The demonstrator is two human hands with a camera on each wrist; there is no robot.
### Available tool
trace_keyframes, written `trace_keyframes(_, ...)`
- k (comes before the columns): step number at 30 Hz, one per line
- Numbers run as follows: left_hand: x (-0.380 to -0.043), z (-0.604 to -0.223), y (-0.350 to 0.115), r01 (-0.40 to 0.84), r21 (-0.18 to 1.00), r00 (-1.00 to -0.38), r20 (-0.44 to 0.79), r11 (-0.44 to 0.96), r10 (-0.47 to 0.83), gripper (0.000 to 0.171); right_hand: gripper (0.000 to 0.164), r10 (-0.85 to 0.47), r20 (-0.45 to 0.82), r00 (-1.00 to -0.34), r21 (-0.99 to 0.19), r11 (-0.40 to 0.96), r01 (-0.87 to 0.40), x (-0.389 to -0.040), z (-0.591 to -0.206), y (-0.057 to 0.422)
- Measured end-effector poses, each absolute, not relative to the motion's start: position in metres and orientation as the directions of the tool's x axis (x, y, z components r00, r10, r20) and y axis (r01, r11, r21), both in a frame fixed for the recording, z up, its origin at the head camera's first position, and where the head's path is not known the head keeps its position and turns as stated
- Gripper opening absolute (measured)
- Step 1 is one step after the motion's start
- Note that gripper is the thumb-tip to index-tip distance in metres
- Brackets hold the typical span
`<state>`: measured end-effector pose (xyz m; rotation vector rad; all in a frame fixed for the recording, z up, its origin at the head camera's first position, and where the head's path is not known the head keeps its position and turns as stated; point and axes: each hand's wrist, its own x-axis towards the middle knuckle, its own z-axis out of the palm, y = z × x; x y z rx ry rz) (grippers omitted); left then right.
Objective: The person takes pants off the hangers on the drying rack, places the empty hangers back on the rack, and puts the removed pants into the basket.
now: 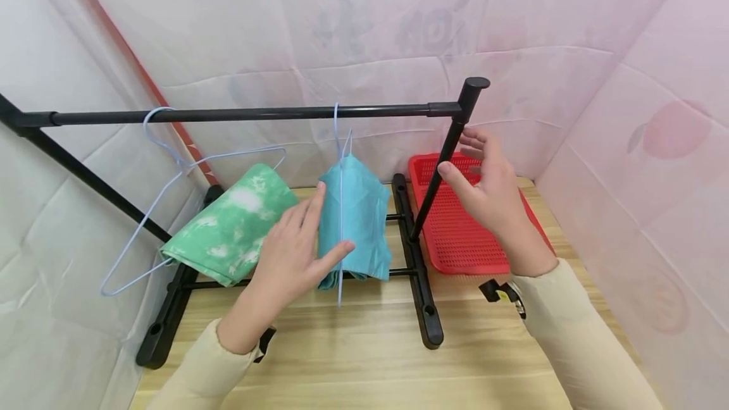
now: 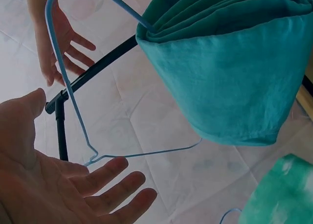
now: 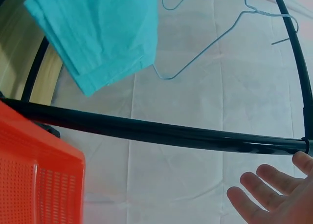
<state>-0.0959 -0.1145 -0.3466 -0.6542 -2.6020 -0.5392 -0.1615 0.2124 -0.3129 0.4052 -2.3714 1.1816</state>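
A folded turquoise cloth (image 1: 364,220) drapes over a thin blue wire hanger (image 1: 336,125) hooked on the black rack's top bar (image 1: 250,114). Beside that cloth is my left hand (image 1: 293,248), fingers extended, with nothing in its grasp; the left wrist view shows its spread fingers near the hanger wire. My right hand (image 1: 486,188) is at the rack's right upright (image 1: 438,188), fingers loosely spread and holding nothing. A green-and-white tie-dye cloth (image 1: 239,223) hangs from another blue wire hanger (image 1: 185,166) at the left of the bar.
A red perforated plastic basket (image 1: 461,245) sits on the wooden table (image 1: 342,359), behind the right upright. The rack's black feet (image 1: 424,309) stand on the table. Pale printed sheeting (image 1: 364,24) surrounds the workspace at the back and sides.
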Motion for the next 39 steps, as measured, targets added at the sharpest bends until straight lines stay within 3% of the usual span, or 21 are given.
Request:
trace_keyframes(10, -0.101, -0.352, -0.108, 0.503, 0.397, -0.845, 0.414, 0.768, 0.339, 0.096, 0.065, -0.074, 0.463, -0.883, -0.773, 0.453, -0.444, -0.157, -0.291, 0.190)
trace_keyframes(16, -0.102, -0.354, -0.104, 0.472, 0.444, -0.872, 0.362, 0.762, 0.330, 0.095, 0.064, -0.092, 0.397, -0.913, -0.831, 0.388, -0.400, -0.176, -0.307, 0.194)
trace_keyframes(27, -0.104, -0.361, -0.101, 0.500, 0.492, -0.863, 0.348, 0.713, 0.366, 0.095, 0.052, -0.105, 0.397, -0.912, -0.876, 0.254, -0.411, -0.177, -0.303, 0.188)
trace_keyframes(33, -0.105, -0.364, -0.100, 0.513, 0.587, -0.858, 0.328, 0.626, 0.396, 0.089, 0.048, -0.106, 0.417, -0.903, -0.880, 0.202, -0.431, -0.187, -0.316, 0.193)
trace_keyframes(39, -0.106, -0.366, -0.099, 0.470, 0.760, -0.867, 0.300, 0.450, 0.399, 0.083, 0.044, -0.113, 0.437, -0.892, -0.878, 0.159, -0.451, -0.189, -0.320, 0.194)
